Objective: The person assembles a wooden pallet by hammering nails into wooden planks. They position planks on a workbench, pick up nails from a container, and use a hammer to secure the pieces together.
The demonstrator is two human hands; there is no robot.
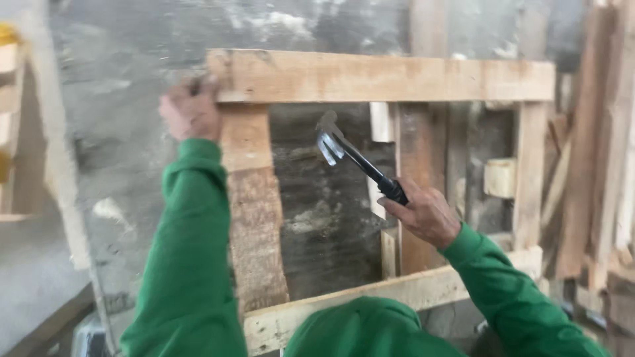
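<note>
Centrally, hammer (344, 153): a claw hammer with a pale steel head and a dark handle, raised in front of the opening of a wooden frame, its forked claw toward the camera and head tilted up to the left.
Right hand (423, 213): fingers wrapped tight round the bottom of the handle, the grip low, which seems to give a longer swing.
Left hand (190, 112): fingers curled over the frame's top left corner, apparently steadying it; the blur hides exactly how they close.
Wooden frame (383, 78): rough pale boards standing upright, a wide rail across the top, another along the bottom, uprights between.
Left upright (254, 218): a broad plank with rough brown bark on its lower part.
Sleeves (188, 264): bright green, on both arms.
Wall (126, 99): grey, stained concrete behind the frame.
Stacked timber (595, 145): loose boards leaning at the right edge.
</note>
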